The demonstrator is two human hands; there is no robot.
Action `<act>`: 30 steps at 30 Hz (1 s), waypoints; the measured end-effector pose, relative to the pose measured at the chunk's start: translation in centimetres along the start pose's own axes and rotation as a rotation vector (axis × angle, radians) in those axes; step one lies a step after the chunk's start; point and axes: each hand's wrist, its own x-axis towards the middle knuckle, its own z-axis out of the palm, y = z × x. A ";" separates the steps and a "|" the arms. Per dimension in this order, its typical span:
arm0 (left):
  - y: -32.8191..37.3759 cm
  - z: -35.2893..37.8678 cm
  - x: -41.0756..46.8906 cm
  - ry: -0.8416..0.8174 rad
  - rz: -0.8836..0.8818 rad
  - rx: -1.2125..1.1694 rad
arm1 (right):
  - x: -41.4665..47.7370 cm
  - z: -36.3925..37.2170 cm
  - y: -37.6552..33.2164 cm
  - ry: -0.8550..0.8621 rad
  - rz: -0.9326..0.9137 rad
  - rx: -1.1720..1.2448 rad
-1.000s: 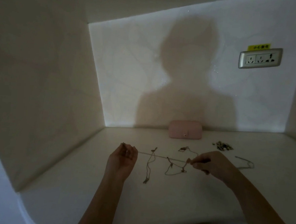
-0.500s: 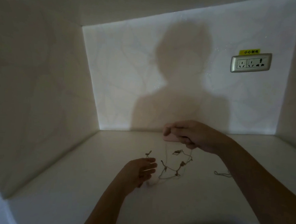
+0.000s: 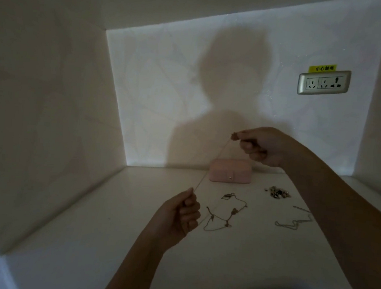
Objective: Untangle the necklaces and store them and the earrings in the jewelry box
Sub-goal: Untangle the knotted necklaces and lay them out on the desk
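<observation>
Pink and oblong, a closed jewelry box (image 3: 230,171) sits on the white desk (image 3: 135,208) against the back wall. In front of it, a hair-thin pale chain necklace (image 3: 219,155) runs taut and slanted between two hands held above the desk. The left hand (image 3: 180,213) pinches its lower end between thumb and curled fingers. The right hand (image 3: 261,147), higher and nearer the wall, pinches the upper end at a small dark charm. On the desk lie a looped necklace with small charms (image 3: 223,214), a silver chain (image 3: 294,221) and a heap of earrings (image 3: 277,193).
</observation>
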 end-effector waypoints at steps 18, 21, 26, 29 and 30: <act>0.5 -8.7 -4.9 0.854 0.010 1.062 | 10.5 7.4 11.9 -0.142 0.415 0.089; 0.5 -8.5 -5.2 0.913 0.001 1.348 | 11.3 10.2 12.8 -0.180 0.398 0.089; 0.4 -7.5 -4.7 0.898 -0.145 1.719 | 12.1 11.7 13.8 -0.366 0.386 0.197; 0.3 -7.0 -4.5 0.877 -0.241 1.929 | 12.1 10.8 13.6 -0.321 0.318 -0.049; 0.3 -6.9 -4.5 0.862 -0.263 1.990 | 11.9 10.1 13.4 -0.314 0.269 -0.100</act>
